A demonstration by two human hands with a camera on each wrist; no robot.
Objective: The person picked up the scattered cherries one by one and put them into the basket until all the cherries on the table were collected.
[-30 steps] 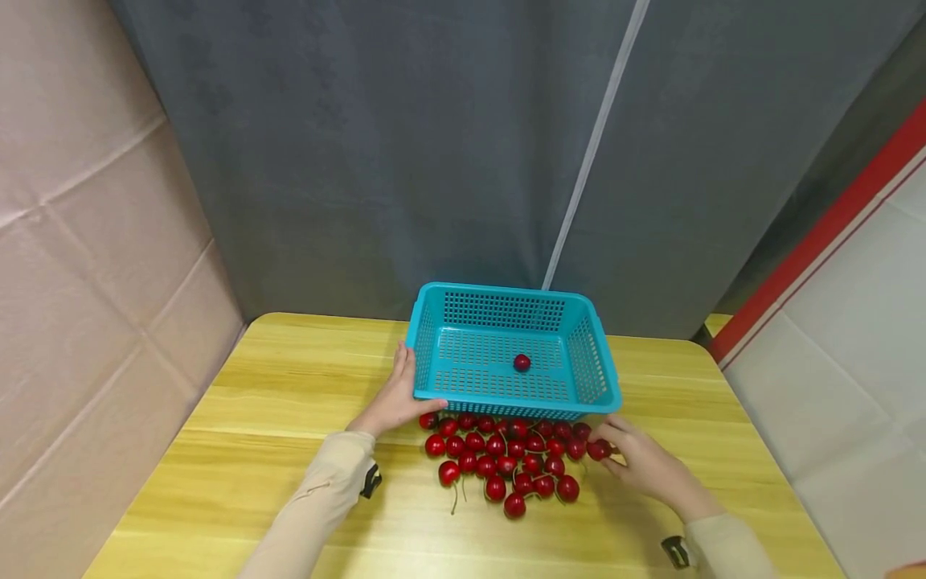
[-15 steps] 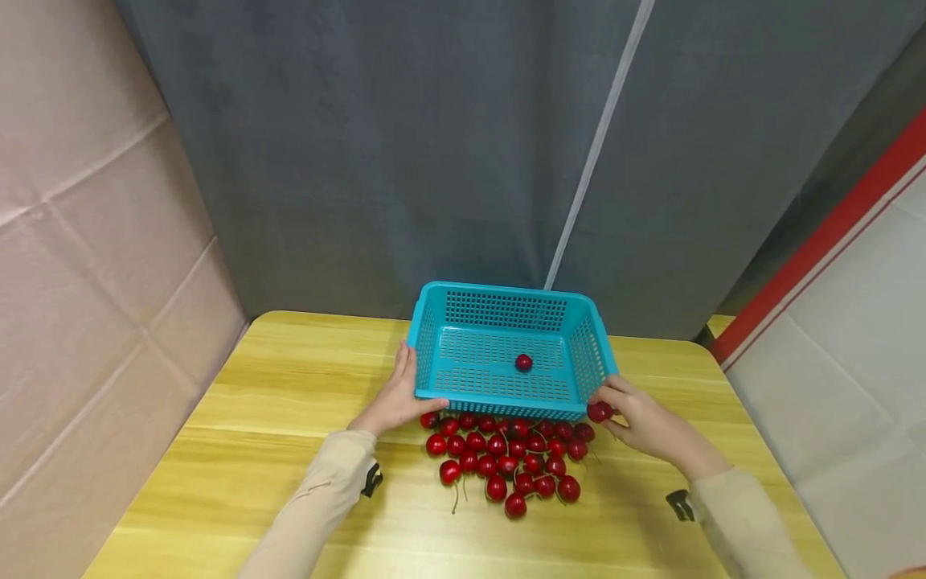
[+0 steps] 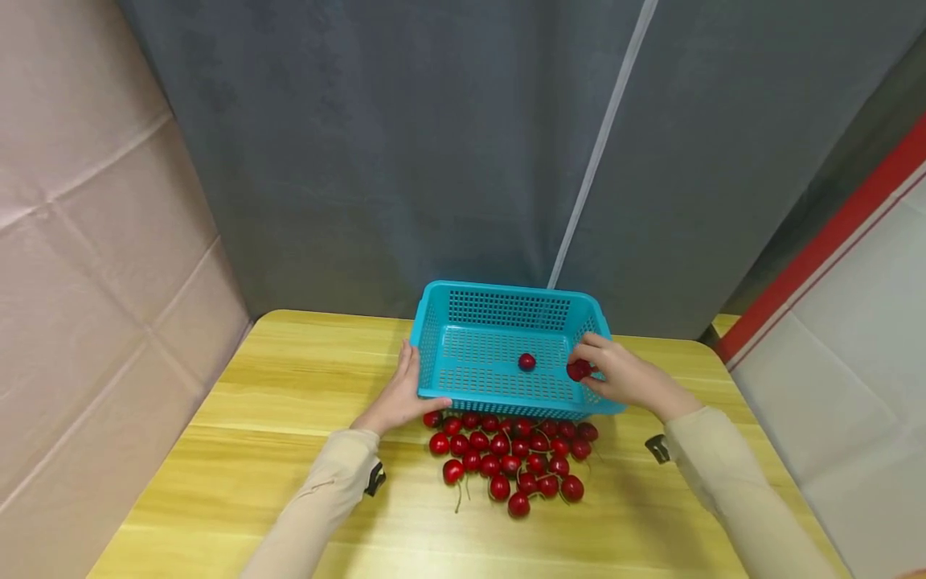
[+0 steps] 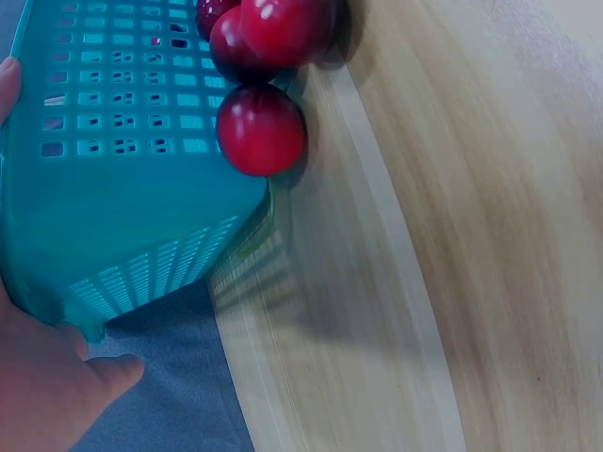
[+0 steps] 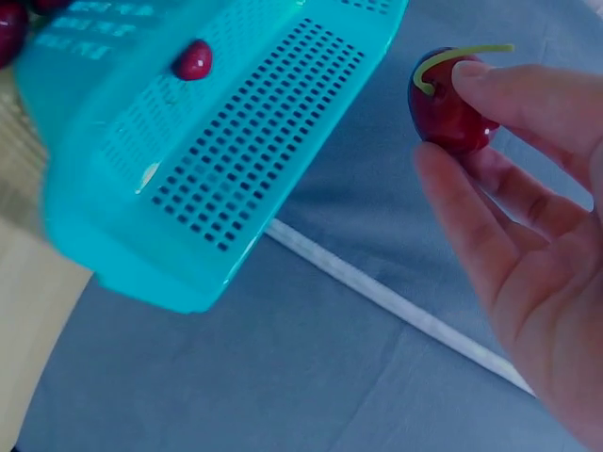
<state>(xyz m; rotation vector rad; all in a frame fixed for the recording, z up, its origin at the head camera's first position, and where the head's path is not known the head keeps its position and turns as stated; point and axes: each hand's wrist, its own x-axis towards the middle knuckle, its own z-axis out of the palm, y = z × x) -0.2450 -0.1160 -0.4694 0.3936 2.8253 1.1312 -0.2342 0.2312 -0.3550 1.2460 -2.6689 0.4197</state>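
A blue-green plastic basket [image 3: 506, 404] with lattice walls stands on the table, one cherry [image 3: 526, 362] lying on its floor. My left hand [image 3: 396, 396] rests against the basket's front left corner, fingers straight along the left wall, thumb stretched over the front rim. Over the basket's right side, my right hand [image 3: 615, 371] pinches a dark red cherry [image 5: 443, 108] with a green stem between thumb and fingers. A second red edge shows behind that cherry; whether it is another one, I cannot tell. Several cherries [image 3: 510, 465] lie in rows before the basket.
The wooden table [image 3: 304, 402] ends just behind the basket, at a grey curtain [image 3: 362, 161]. A pale wall covering [image 3: 94, 241] closes the left side. On the right stands a white panel with a red strip [image 3: 832, 241].
My right hand has lifted the cherry from the right end of the rows, up and left over the basket's right rim. The left hand has stayed at the basket's corner.
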